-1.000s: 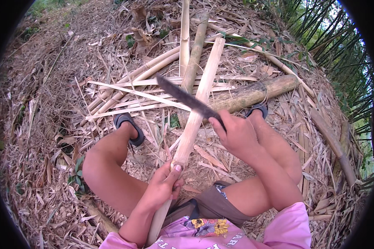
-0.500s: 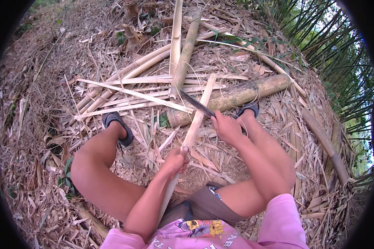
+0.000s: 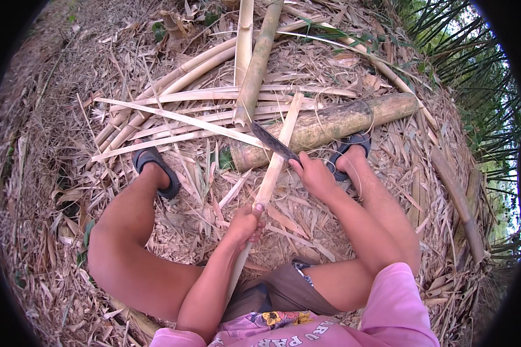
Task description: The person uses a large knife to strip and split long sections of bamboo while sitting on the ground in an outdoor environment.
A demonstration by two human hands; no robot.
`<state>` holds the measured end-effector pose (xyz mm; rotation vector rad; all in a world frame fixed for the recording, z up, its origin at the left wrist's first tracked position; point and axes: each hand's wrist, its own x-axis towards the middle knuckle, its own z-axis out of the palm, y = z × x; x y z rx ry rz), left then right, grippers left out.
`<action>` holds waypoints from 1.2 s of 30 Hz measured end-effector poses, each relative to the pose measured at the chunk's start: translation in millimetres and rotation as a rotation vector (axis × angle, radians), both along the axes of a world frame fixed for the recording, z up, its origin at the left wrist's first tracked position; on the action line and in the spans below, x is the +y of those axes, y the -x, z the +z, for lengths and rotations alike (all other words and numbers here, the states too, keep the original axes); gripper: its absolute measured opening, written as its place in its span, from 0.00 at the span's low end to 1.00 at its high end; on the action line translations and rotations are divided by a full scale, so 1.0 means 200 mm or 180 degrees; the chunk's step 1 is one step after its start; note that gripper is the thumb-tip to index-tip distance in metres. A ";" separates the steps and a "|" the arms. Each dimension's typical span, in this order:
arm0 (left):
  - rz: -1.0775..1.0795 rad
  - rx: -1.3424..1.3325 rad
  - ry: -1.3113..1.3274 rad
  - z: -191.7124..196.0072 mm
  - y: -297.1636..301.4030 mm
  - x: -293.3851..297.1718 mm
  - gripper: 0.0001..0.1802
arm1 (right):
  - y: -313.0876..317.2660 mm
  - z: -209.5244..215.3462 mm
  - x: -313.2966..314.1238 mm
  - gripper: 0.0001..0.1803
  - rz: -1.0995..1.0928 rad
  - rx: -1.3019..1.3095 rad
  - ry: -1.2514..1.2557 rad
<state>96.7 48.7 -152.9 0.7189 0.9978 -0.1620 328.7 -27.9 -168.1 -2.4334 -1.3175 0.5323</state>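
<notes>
One long, flat, pale bamboo strip point(image 3: 270, 180) crosses a cylindrical brown log point(image 3: 344, 121). Your left hand point(image 3: 249, 224) clamps its fingers round it, your right hand point(image 3: 316, 176) round a dark metal knife point(image 3: 274, 142); any slip toward you could gash the left.

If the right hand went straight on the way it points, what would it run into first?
Beyond the knife it grips, the right hand would probably meet the bamboo strip first, which crosses its line just ahead; depth is hard to judge.

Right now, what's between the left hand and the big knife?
Part of the pale bamboo strip: the head view shows it running from the left hand up to the knife.
</notes>
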 end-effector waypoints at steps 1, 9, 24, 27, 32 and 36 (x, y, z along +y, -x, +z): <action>0.0027 0.0001 0.0018 -0.01 0.00 0.00 0.12 | 0.00 -0.01 0.00 0.20 0.0016 0.0040 0.0057; -0.0004 0.0201 -0.0073 -0.02 -0.02 0.00 0.13 | 0.07 0.11 -0.06 0.19 0.0318 0.0005 0.0486; 0.0056 0.0162 -0.0058 -0.01 -0.02 0.00 0.12 | 0.06 0.14 -0.07 0.19 0.0500 -0.0216 0.0518; 0.0075 0.0201 -0.0052 -0.01 -0.01 -0.01 0.13 | 0.12 0.15 -0.15 0.19 0.0869 -0.0211 0.0610; -0.0033 0.0256 -0.0388 -0.02 -0.02 -0.03 0.15 | 0.04 0.12 -0.07 0.19 0.0539 -0.0318 0.0559; -0.0061 0.0208 -0.0325 -0.02 -0.02 -0.02 0.15 | -0.07 0.08 0.04 0.20 0.0389 -0.0522 0.0608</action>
